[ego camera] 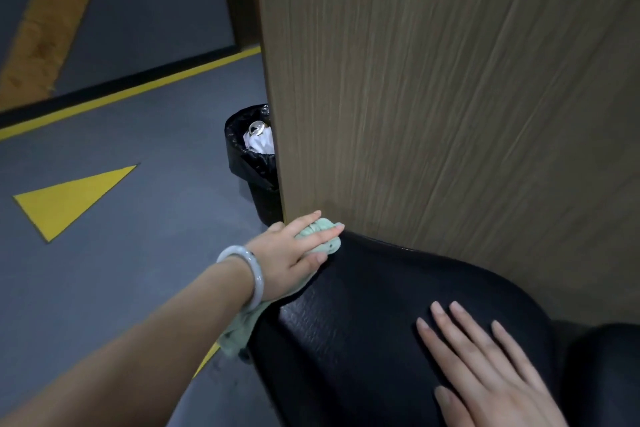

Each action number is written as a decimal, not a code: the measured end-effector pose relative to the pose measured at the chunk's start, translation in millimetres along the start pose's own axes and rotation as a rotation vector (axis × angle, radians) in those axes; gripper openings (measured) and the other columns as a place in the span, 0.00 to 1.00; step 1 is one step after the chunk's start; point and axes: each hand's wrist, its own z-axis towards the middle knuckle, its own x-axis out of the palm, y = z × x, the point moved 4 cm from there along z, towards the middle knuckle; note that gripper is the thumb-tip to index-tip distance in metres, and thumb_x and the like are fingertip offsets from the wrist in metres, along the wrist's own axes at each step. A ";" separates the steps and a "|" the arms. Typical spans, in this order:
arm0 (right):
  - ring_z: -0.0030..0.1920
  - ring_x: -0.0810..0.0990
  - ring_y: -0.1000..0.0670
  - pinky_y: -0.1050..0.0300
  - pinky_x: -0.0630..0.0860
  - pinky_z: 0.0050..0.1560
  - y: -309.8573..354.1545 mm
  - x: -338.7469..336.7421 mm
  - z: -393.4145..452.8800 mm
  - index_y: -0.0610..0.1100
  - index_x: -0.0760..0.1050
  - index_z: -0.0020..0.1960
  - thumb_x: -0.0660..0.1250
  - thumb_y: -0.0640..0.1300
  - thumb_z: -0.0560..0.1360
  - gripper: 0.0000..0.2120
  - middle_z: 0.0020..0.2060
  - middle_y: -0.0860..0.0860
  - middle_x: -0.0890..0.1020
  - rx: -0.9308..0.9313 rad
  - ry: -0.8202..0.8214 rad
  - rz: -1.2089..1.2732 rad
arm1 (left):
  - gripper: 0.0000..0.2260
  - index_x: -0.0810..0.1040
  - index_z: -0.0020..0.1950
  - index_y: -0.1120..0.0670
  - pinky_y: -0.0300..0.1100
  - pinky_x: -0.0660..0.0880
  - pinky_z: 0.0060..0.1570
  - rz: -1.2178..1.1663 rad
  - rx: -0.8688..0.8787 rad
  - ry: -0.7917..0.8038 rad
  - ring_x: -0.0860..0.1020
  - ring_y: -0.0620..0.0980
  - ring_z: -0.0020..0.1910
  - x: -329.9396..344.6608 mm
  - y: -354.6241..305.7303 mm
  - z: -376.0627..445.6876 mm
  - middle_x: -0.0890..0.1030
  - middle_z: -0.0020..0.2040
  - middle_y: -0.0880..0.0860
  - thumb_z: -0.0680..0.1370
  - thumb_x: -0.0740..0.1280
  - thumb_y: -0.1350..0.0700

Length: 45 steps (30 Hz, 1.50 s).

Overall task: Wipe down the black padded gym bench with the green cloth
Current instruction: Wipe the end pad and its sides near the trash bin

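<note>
The black padded bench [367, 291] fills the lower right of the view, its far end against a wooden panel. My left hand [294, 256] presses the pale green cloth [322, 229] onto the bench's far left corner, fingers spread over it. Part of the cloth [239, 333] hangs down off the bench's left edge under my wrist, which wears a pale bangle. My right hand [485, 371] lies flat, fingers apart, on the near part of the pad and holds nothing.
A tall wood-grain panel [450, 97] stands right behind the bench. A bin lined with a black bag [249, 156] holding white trash sits on the floor at the panel's left edge. Grey floor [138, 236] with yellow lines and a yellow triangle [69, 198] lies to the left.
</note>
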 end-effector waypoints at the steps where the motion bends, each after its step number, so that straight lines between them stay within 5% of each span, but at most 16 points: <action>1: 0.75 0.57 0.55 0.54 0.55 0.69 0.3 0.1 -0.2 0.50 0.67 0.70 0.52 0.48 0.72 0.26 0.73 0.54 0.62 0.000 0.002 -0.005 | 0.23 0.46 0.72 0.25 0.49 0.62 0.70 0.013 0.009 -0.003 0.64 0.51 0.66 -0.5 -1.9 -0.3 0.47 0.79 0.39 0.76 0.43 0.36; 7: 0.77 0.54 0.55 0.53 0.55 0.70 -1.4 0.8 0.2 0.53 0.56 0.77 0.40 0.54 0.80 0.26 0.73 0.53 0.62 -0.007 0.052 -0.038 | 0.21 0.33 0.66 0.22 0.54 0.55 0.71 0.197 0.133 -0.005 0.49 0.54 0.76 -0.6 -17.1 -18.0 0.38 0.78 0.37 0.73 0.35 0.31; 12: 0.77 0.53 0.54 0.53 0.54 0.70 -3.8 4.0 -0.1 0.51 0.51 0.79 0.42 0.55 0.81 0.27 0.73 0.52 0.62 -0.055 0.010 -0.089 | 0.20 0.43 0.66 0.19 0.59 0.36 0.73 0.122 0.216 0.063 0.29 0.46 0.75 -5.8 -17.4 -32.8 0.30 0.72 0.29 0.73 0.35 0.29; 16: 0.77 0.53 0.54 0.53 0.54 0.70 -4.8 4.4 0.0 0.51 0.51 0.79 0.42 0.56 0.81 0.27 0.73 0.52 0.62 -0.065 -0.014 -0.105 | 0.23 0.38 0.67 0.21 0.66 0.40 0.72 0.070 -0.022 -0.002 0.33 0.52 0.77 -7.3 -19.0 -11.2 0.27 0.73 0.34 0.72 0.40 0.25; 19: 0.77 0.54 0.54 0.53 0.55 0.70 -4.9 6.0 -0.9 0.51 0.52 0.79 0.42 0.56 0.81 0.27 0.73 0.52 0.62 -0.063 -0.043 -0.103 | 0.24 0.36 0.68 0.22 0.60 0.53 0.73 0.072 -0.143 0.040 0.43 0.55 0.78 1.6 -20.3 1.0 0.38 0.79 0.40 0.77 0.47 0.29; 22: 0.74 0.59 0.52 0.53 0.55 0.70 -4.8 4.7 -0.8 0.52 0.57 0.76 0.42 0.55 0.81 0.25 0.73 0.52 0.62 -0.073 -0.071 -0.117 | 0.24 0.39 0.69 0.22 0.51 0.60 0.69 0.094 -0.076 0.014 0.54 0.52 0.73 -3.5 -20.2 6.3 0.49 0.79 0.40 0.77 0.47 0.30; 29: 0.72 0.61 0.51 0.52 0.56 0.69 -6.6 8.8 -2.7 0.52 0.59 0.75 0.43 0.54 0.81 0.25 0.73 0.52 0.63 -0.062 -0.097 -0.129 | 0.24 0.47 0.74 0.28 0.52 0.57 0.68 0.220 0.108 0.023 0.55 0.47 0.73 -5.2 -42.9 33.9 0.58 0.76 0.37 0.79 0.48 0.33; 39: 0.72 0.61 0.52 0.53 0.55 0.69 -3.2 2.3 -0.9 0.49 0.69 0.68 0.46 0.50 0.78 0.22 0.73 0.53 0.63 -0.030 -0.079 -0.068 | 0.24 0.44 0.69 0.21 0.52 0.48 0.76 -0.037 0.236 -0.036 0.39 0.47 0.77 5.1 14.0 -22.3 0.44 0.78 0.34 0.73 0.42 0.25; 45: 0.71 0.61 0.52 0.53 0.56 0.69 -0.9 2.2 0.0 0.50 0.69 0.67 0.58 0.52 0.66 0.29 0.68 0.52 0.71 -0.035 -0.046 -0.030 | 0.26 0.40 0.66 0.19 0.49 0.53 0.75 0.030 0.167 0.069 0.51 0.49 0.76 0.2 13.5 -21.1 0.34 0.76 0.35 0.69 0.38 0.22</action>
